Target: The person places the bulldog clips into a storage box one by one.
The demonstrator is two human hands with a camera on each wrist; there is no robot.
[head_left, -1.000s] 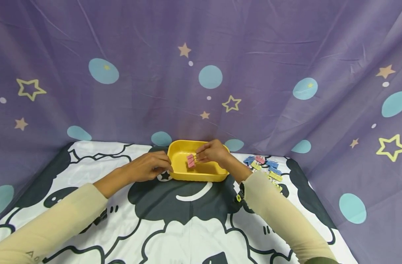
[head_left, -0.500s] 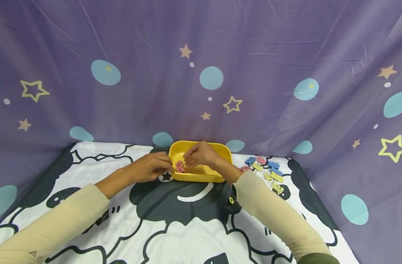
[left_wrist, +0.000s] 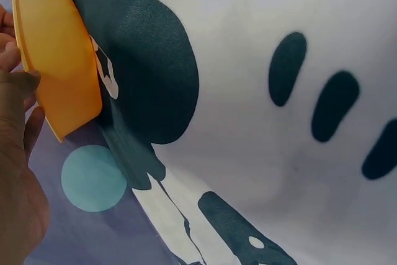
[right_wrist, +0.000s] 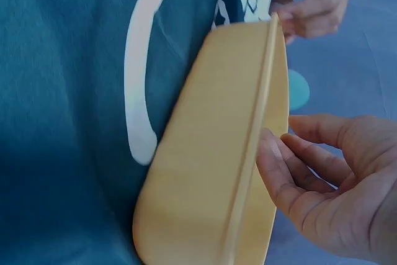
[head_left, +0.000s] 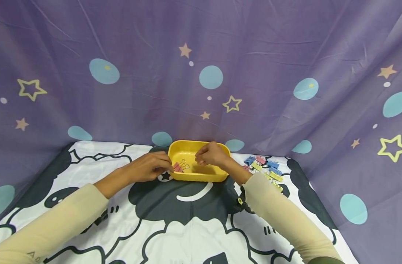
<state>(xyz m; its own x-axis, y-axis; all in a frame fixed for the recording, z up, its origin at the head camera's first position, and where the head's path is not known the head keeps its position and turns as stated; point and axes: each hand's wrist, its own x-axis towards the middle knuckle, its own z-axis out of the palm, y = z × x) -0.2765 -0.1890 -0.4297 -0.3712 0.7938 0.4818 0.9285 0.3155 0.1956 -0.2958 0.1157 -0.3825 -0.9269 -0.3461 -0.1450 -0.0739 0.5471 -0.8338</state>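
Gripping the left end of the yellow tray (head_left: pixel 201 177), the left hand (head_left: pixel 151 167) has its fingers curled against the rim; the left wrist view shows those fingertips pressed on the tray's edge (left_wrist: pixel 59 60). The tray sits on the cartoon-printed cloth (head_left: pixel 174 227), at the far end of the table, close to the purple star curtain (head_left: pixel 201 55).

Inside the tray, at its left end just beside the left hand's fingers, lies a pink binder clip (head_left: pixel 178 167), wire handles pointing right, with no hand on it.

Moving right, the right hand (head_left: pixel 211 154) hovers over the middle of the tray, a little apart from the clip. The fingers are loosely bent and relaxed, and they pinch nothing; the right wrist view shows that hand (right_wrist: pixel 335 184) with fingers slack beside the tray's rim (right_wrist: pixel 260 128), fingertips close to the edge.

Farther right, beyond the right forearm in its beige sleeve (head_left: pixel 283 216), a small pile of binder clips (head_left: pixel 265 167) in blue, yellow and pink rests on the cloth, well apart from the tray.
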